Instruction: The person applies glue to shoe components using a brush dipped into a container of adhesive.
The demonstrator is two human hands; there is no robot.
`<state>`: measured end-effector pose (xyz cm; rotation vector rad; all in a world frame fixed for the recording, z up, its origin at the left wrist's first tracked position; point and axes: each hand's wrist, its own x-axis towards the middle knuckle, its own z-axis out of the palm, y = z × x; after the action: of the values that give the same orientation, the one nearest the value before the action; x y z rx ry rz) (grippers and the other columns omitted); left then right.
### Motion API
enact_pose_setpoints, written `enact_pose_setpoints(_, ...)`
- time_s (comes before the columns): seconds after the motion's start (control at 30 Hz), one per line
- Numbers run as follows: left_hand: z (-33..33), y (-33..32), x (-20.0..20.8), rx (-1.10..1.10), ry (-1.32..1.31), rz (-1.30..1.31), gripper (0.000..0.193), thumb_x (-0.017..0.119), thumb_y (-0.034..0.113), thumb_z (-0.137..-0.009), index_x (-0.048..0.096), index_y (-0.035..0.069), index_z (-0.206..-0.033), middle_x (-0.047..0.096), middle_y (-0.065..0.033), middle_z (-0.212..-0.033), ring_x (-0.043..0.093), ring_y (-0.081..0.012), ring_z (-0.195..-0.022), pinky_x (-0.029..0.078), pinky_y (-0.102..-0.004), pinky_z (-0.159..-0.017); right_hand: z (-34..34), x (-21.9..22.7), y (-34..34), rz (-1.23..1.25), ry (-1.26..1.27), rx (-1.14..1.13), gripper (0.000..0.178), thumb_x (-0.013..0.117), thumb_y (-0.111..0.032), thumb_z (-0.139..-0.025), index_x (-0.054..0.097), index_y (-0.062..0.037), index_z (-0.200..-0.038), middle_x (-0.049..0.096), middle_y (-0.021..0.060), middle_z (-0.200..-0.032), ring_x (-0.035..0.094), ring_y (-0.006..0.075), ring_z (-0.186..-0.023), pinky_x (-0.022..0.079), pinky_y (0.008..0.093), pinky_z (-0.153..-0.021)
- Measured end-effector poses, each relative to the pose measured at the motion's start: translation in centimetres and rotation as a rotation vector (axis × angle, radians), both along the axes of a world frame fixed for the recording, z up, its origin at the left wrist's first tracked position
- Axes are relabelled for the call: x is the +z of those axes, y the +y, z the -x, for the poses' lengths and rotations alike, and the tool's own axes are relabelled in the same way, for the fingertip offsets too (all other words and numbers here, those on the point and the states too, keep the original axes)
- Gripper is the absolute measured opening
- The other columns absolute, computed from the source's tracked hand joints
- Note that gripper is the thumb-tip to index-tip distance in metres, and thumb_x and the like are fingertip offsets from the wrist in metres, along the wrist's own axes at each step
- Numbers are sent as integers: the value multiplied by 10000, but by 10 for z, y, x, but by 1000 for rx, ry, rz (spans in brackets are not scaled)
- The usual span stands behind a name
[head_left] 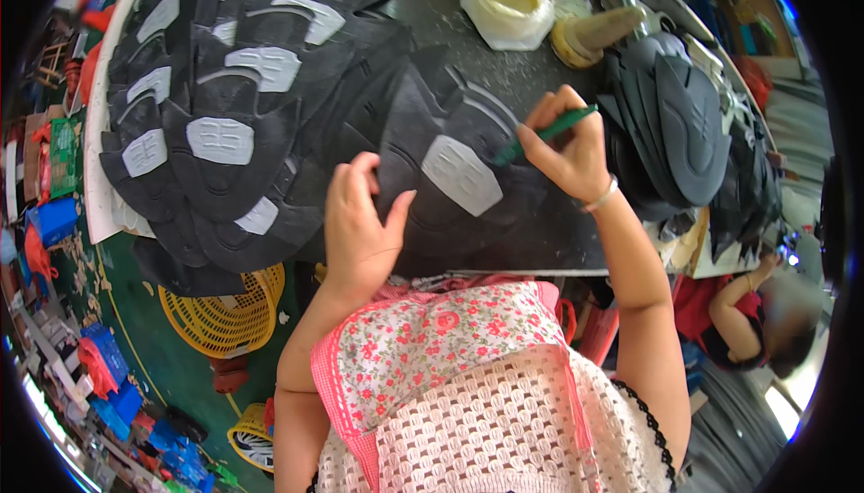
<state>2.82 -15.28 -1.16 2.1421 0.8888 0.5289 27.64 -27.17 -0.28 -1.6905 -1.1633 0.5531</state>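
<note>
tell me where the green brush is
Right of centre in the head view, the green brush is in the right hand, its tip near a grey patch.

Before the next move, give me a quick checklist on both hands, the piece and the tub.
1. Right hand gripping the slim green handheld tool: ok.
2. Left hand at the left side of the flat black piece: ok.
3. Pale grey ribbed patch on that piece facing up: ok.
4. Whitish translucent tub open at the top: ok.
5. Free space left of the piece: not ok; overlapping black pieces with grey patches crowd it.
6. Tool tip touching the piece: cannot tell.
</note>
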Motion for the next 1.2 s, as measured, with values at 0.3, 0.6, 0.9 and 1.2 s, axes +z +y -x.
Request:
enact_pose_setpoints(0.3,-52,156,7,285,-599,22,251,675,77,-878,542,-27,-1063,607,-86,-1007,567,-164,-931,460,-290,-831,-13,44,-8,-249,135,-293,195,646,48,-854,462,-15,-843,579,74,-748,522,92,-636,420,219,-584)
enact_pose_setpoints(0.6,-40,124,30,299,-201,-258,396,754,212,-826,505,17,-1065,455,-101,-961,471,-194,-809,453,-335,-720,8,30,25,-141,200,-229,237,769,-55,-815,538,-9,-837,627,16,-717,563,20,-606,443,161,-515)
enact_pose_setpoints(0.9,38,-9,-6,140,12,11,626,783,117,-769,493,-3,-1311,534,-141,-1072,566,-247,-877,488,-343,-765,44,42,63,109,146,176,281,805,-137,-785,554,-15,-816,604,20,-567,561,43,-478,398,207,-421)
enact_pose_setpoints(1.2,31,4,-14,60,-19,-20,487,733,64,-798,566,-21,-1248,551,-122,-1051,562,-214,-826,488,-312,-731,66,5,110,-218,-175,232,322,785,-146,-774,516,-15,-893,607,105,-627,638,258,-547,482,337,-502)
